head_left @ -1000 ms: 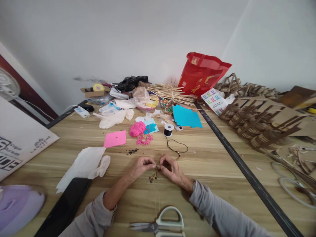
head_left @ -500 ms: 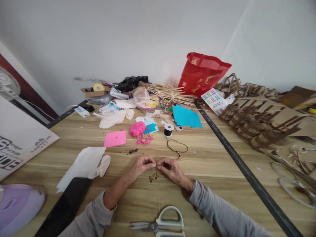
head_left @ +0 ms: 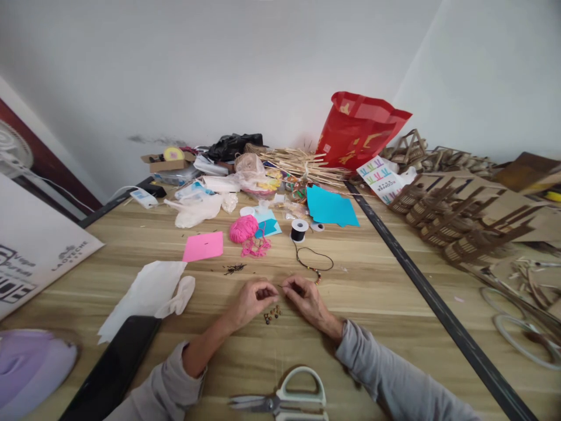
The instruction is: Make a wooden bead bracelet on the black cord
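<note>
My right hand point(head_left: 307, 299) pinches a thin dark cord point(head_left: 329, 258), whose tip shows between my two hands. Colourful small beads are strung on it beside my right knuckles, and the cord loops back to a black spool point(head_left: 298, 233). Across a small gap, my left hand point(head_left: 253, 302) is closed, thumb against fingertips; anything held there is too small to make out. Just below the hands lies a little group of loose brown and dark beads point(head_left: 272, 314). Light-handled scissors point(head_left: 302, 393) rest nearer me.
Left of the hands lie short black pieces point(head_left: 235, 269), a pink sheet point(head_left: 203, 246), white paper point(head_left: 140, 292) and a black phone-like slab point(head_left: 114, 365). Pink yarn point(head_left: 243, 229) and blue sheets point(head_left: 332, 206) sit farther back. Woven baskets point(head_left: 468, 245) line the right side.
My hands have drawn slightly apart, leaving a gap with the cord's tip in it. The left hand has shifted a little lower; the beads on the table stay put.
</note>
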Available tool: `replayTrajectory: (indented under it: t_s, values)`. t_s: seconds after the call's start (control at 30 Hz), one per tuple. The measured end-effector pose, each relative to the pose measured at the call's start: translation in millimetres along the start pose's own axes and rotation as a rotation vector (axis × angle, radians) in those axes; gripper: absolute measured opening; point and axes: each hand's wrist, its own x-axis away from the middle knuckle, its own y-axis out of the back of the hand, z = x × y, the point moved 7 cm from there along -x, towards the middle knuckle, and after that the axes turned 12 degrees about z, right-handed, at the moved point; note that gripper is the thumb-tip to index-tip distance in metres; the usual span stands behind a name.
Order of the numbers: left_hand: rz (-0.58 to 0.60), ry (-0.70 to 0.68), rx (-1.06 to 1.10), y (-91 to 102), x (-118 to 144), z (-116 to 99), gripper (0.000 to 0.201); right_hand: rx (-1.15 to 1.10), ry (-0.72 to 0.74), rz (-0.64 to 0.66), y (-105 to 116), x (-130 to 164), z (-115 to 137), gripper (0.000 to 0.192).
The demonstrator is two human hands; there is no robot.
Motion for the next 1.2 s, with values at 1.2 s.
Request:
replayTrajectory:
  t_s: [1.2]
  values:
    - [0.161, -0.222, -0.543, -21.1, 10, -18, 0.007, -0.061, -0.042, 0.02, -4, 0, -8, 0.015]
